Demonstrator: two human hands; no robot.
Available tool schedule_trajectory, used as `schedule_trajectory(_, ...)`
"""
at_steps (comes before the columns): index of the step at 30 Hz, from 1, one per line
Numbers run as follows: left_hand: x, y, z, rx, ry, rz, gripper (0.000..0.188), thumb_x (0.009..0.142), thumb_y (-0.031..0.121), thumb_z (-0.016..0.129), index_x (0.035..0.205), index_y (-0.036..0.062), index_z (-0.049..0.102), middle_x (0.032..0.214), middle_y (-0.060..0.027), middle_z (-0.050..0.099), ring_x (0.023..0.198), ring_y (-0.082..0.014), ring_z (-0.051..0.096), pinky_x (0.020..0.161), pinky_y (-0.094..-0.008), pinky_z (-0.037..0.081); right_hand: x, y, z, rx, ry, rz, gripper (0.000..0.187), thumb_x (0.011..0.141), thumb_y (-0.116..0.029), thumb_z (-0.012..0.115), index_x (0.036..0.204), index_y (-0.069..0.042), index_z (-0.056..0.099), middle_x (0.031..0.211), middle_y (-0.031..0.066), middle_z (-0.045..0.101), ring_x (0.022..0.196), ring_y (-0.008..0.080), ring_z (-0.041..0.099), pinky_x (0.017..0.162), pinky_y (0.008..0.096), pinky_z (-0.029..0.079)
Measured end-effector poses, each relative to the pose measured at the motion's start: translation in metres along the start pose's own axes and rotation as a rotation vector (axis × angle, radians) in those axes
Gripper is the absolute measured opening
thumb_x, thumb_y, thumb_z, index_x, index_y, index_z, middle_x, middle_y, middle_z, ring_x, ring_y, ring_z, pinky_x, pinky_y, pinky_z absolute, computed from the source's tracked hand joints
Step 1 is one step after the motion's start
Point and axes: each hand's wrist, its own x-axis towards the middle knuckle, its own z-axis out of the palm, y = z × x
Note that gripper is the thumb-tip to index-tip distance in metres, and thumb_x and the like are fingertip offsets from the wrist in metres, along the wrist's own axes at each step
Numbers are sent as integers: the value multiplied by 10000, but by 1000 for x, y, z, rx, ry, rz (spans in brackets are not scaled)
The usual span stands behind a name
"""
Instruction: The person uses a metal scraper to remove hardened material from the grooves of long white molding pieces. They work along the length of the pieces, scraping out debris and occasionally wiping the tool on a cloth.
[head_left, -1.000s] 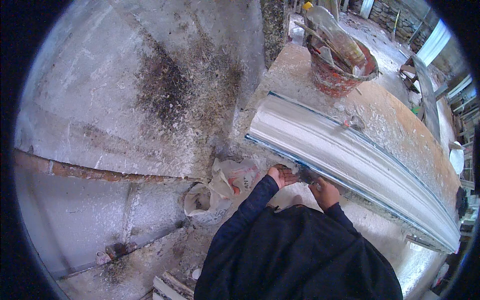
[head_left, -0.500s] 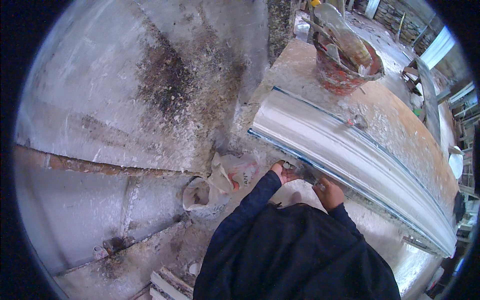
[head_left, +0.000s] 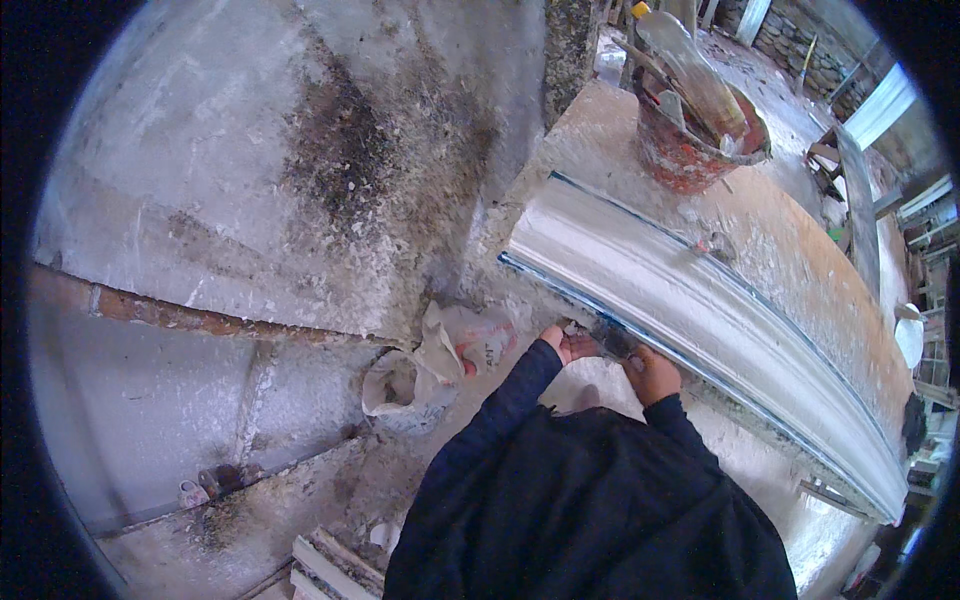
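My left hand (head_left: 572,346) is palm up with its fingers stretched out, beside the near edge of a long white moulding (head_left: 650,265). A pale smear or lump shows at its fingers. My right hand (head_left: 652,376) is closed on a dark, flat scraper (head_left: 613,341), whose blade points toward the left palm. Whether the blade touches the left fingers I cannot tell. The moulding has lengthwise ridges, a wet-looking surface and blue strips along both long edges. It lies slanting from the upper middle to the lower right.
A red plaster-crusted bucket (head_left: 690,160) holding a clear bottle (head_left: 690,75) stands on the bench (head_left: 800,240) beyond the moulding. An open white sack (head_left: 400,385) sits left of my left arm. A stained wall or panel (head_left: 230,170) rises at the left.
My right hand has shifted slightly up and left, bringing the scraper closer to my left hand. The left hand stays nearly in place. The whole view has tilted slightly.
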Motion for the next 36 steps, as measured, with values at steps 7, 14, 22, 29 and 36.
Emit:
schedule_trajectory(7,9,7,-20,-112,-138,-101,307,870,236,370,957,-34,488,934,-306,561,949,-454,538,827,-584,430,-24,-3,-5,9,-20,29,367,766,-407,593,970,-105,552,812,188,612,740,370,584,609,443,462)
schedule_trajectory(14,-8,3,1,39,32,80,190,841,194,435,904,19,472,922,-312,568,881,-447,570,775,-543,475,-3,-11,8,-5,44,-5,375,769,-402,597,979,-92,580,765,166,627,720,341,603,618,433,467)
schedule_trajectory(22,7,8,-16,33,-43,81,140,831,130,440,905,15,474,942,-296,564,845,-440,579,761,-546,481,1,-14,15,-23,60,0,388,767,-423,593,1002,-115,572,746,162,622,707,346,600,593,439,468)
schedule_trajectory(29,-6,8,-8,10,-7,82,171,822,150,461,868,-9,505,911,-258,575,863,-437,579,777,-591,454,-4,-16,14,1,54,20,374,769,-420,597,968,-105,572,719,155,614,679,336,598,579,430,461)
schedule_trajectory(36,-8,4,-2,-53,26,73,183,823,150,459,862,-27,486,921,-275,564,905,-439,563,775,-573,467,-3,2,39,53,187,-37,350,743,-420,626,932,-128,590,734,140,612,654,319,594,547,409,459)
